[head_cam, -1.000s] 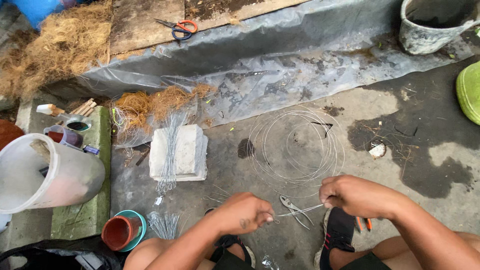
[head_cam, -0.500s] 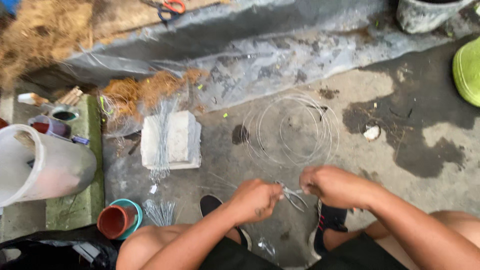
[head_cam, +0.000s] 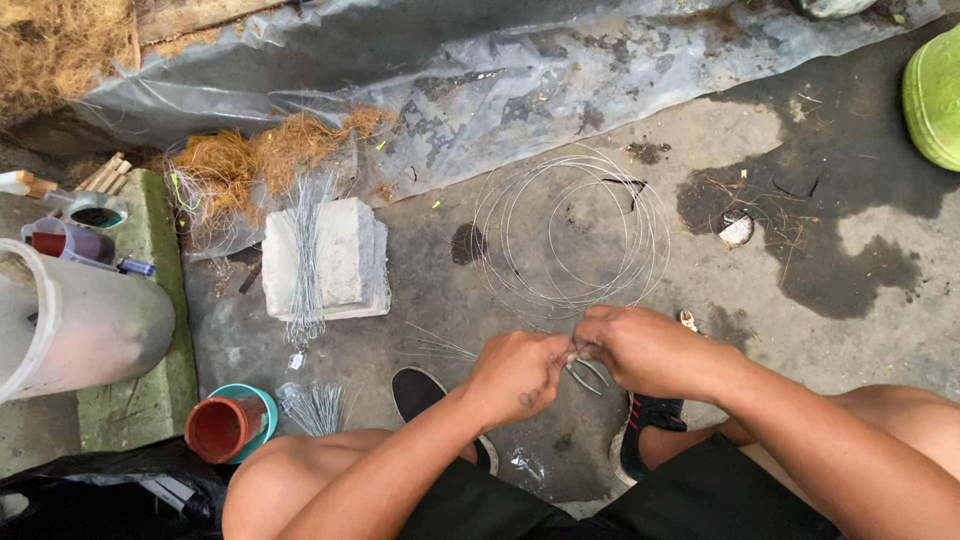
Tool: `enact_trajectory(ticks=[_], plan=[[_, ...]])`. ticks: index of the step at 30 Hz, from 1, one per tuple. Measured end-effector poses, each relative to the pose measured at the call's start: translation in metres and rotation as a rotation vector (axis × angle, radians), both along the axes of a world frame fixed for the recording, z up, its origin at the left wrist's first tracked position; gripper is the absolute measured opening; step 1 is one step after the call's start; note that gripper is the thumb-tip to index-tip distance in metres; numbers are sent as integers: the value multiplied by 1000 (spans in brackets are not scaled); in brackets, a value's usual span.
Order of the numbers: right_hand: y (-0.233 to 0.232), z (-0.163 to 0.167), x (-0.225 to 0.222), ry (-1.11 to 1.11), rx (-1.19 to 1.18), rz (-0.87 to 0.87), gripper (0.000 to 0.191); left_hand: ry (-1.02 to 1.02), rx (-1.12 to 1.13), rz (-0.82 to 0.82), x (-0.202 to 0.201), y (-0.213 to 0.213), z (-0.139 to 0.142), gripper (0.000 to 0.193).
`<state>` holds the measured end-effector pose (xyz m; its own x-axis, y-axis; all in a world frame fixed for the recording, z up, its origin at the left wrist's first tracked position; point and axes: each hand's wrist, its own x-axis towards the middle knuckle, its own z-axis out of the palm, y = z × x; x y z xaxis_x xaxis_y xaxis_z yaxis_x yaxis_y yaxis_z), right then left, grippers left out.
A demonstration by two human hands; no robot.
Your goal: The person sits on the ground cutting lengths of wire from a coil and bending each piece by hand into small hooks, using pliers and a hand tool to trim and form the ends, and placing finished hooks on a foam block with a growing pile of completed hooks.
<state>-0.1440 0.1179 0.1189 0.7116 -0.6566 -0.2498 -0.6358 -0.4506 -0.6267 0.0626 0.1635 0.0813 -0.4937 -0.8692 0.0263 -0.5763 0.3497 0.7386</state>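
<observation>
Crouching over a concrete floor (head_cam: 820, 330), with left hand (head_cam: 517, 372) and right hand (head_cam: 640, 350) meeting knuckle to knuckle, both closed. Pinching thin wire between the left fingers; gripping pliers (head_cam: 585, 372) in the right, metal handles poking out below the fists. Lying just beyond the hands, a loose wire coil (head_cam: 570, 230) spreading in wide rings on the floor, its near edge reaching to the knuckles. Resting further left, a pale block (head_cam: 335, 260) with a bundle of cut wires (head_cam: 305, 260) draped over it, brown fibre (head_cam: 260, 160) heaping behind. Standing near the left knee, a terracotta pot (head_cam: 222, 430) nested in a teal one, short wire pieces (head_cam: 315, 405) lying beside. Tipping on its side at far left, a white bucket (head_cam: 80, 320) on a green slab (head_cam: 150, 330). Stretching across the top, a grey plastic sheet (head_cam: 520, 70); peeking in at the right edge, a green round lid (head_cam: 935, 95).
</observation>
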Motion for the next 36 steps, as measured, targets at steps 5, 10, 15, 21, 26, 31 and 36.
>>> enact_trajectory(ticks=[5, 10, 15, 21, 26, 31, 36], plan=[[-5, 10, -10, -88, -81, -51, 20, 52, 18, 56, 4, -5, 10, 5], [-7, 17, -16, -139, -202, -63, 16, 52, 170, 121, 7, -8, 22, 8], [-4, 13, -16, -185, -280, -25, 12, 86, 157, 110, 7, -8, 28, 9], [-6, 8, -19, -225, -99, -109, 11, 71, 113, 116, 5, -5, 32, 11], [-4, 7, -13, -197, -115, -138, 10, 72, 190, 161, 2, -4, 31, 12], [2, 5, 0, -218, -175, -99, 10, 177, 221, 171, -2, 0, 24, 10], [-5, 12, -6, -139, -29, -165, 11, 254, 262, 164, -3, -1, 21, 9]])
